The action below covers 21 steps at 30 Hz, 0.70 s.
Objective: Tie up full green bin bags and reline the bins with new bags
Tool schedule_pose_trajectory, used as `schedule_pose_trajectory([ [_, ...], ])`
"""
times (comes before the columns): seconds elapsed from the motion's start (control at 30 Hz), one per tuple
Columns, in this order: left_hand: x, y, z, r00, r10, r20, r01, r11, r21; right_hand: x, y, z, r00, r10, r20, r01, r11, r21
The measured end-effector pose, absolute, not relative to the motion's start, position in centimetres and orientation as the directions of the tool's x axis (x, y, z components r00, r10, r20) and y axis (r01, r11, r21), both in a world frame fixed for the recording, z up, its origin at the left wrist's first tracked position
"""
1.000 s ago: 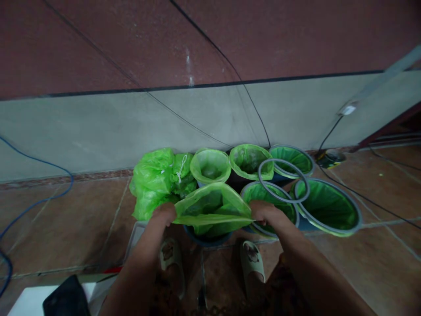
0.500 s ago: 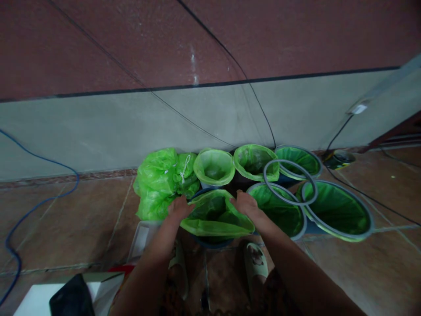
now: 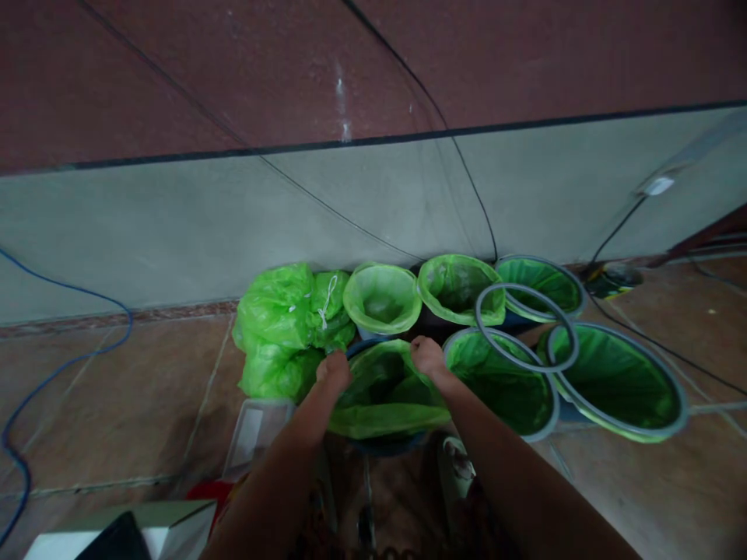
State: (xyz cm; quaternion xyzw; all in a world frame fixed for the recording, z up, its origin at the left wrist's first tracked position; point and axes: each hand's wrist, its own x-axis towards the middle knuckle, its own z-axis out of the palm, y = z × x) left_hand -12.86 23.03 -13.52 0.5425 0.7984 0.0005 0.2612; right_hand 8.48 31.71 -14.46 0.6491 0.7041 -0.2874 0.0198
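My left hand is closed on the left edge of a green plastic bag. Closed on its right edge is my right hand. Between them the bag's mouth is spread wide, over a dark blue bin whose front and back rim show around it. To the right stands a bin lined in green, with a grey rim. A loose grey ring lies slanted across the bins there. My fingertips are partly hidden behind the bag's edges.
Behind are a pale lined bin, a darker lined bin and a grey-rimmed one. Another lined bin stands right. Bunched green bags, a clear plastic box and a white carton are left. Cables hang along the wall.
My two hands have come slightly closer together, mainly the left moving right, still gripping the bag. The bag's front edge sits a little lower in view. The camera view has shifted slightly.
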Motion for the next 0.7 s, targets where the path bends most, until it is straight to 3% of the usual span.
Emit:
schedule_pose_trajectory([
  [0.1, -12.2, 24.2, -13.0, -0.254, 0.909, -0.331, 0.900, 0.348, 0.263, 7.5, 32.1, -14.1, -0.295, 0.881, -0.369, 0.855, 0.071, -0.513],
  [0.2, -11.8, 25.5, -12.2, -0.118, 0.967, -0.226, 0.904, 0.199, 0.378, 6.5, 32.1, -13.5, -0.524, 0.806, -0.275, 0.676, 0.197, -0.710],
  [0.33, -12.2, 26.4, -11.7, 0.019, 0.961, -0.277, 0.857, 0.127, 0.500, 5.8, 32.1, -12.6, -0.679, 0.709, -0.189, 0.447, 0.196, -0.873],
  [0.53, -14.8, 25.9, -11.8, 0.041, 0.943, -0.330, 0.867, 0.130, 0.480, 6.7, 33.2, -12.5, -0.690, 0.690, -0.220, 0.394, 0.102, -0.914],
  [0.7, -16.6, 25.4, -13.2, 0.039, 0.936, -0.351, 0.757, 0.202, 0.622, 8.1, 33.6, -14.3, -0.542, 0.781, -0.310, 0.599, 0.100, -0.795],
])
